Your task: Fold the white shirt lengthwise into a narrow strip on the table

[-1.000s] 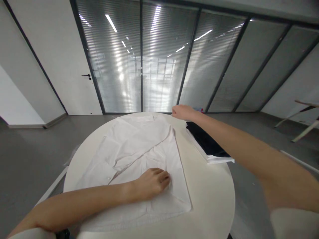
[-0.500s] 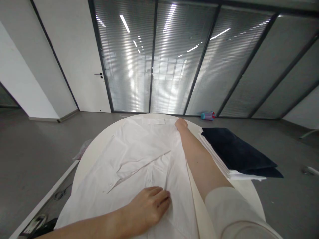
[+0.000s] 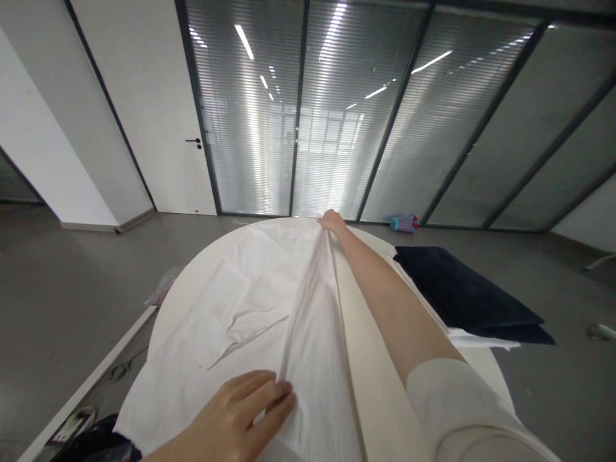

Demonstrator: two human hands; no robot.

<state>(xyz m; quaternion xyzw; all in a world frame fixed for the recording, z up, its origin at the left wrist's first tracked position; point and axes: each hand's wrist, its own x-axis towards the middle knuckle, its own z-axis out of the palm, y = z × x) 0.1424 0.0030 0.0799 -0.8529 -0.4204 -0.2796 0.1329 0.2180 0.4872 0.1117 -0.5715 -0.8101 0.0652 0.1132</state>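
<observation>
From where I stand it looks like an office: glass wall [image 3: 366,115], slatted blinds [image 3: 250,141], pale door [image 3: 144,115], grey floor [image 3: 96,308]

Glass partition [image 3: 332,128]: dark frames [image 3: 299,109], horizontal blinds [image 3: 255,141], bright light strips [image 3: 244,42] showing in the panes. Door [image 3: 144,83]: 1, white, black lever handle [image 3: 193,140]. Left wall [image 3: 62,141]: pale, grey skirting [image 3: 91,226]. Floor [image 3: 568,385]: plain, grey. Table [image 3: 171,314]: 1, round, cream top. Blue-and-red object [image 3: 404,224]: 1, on floor, near partition foot.
</observation>
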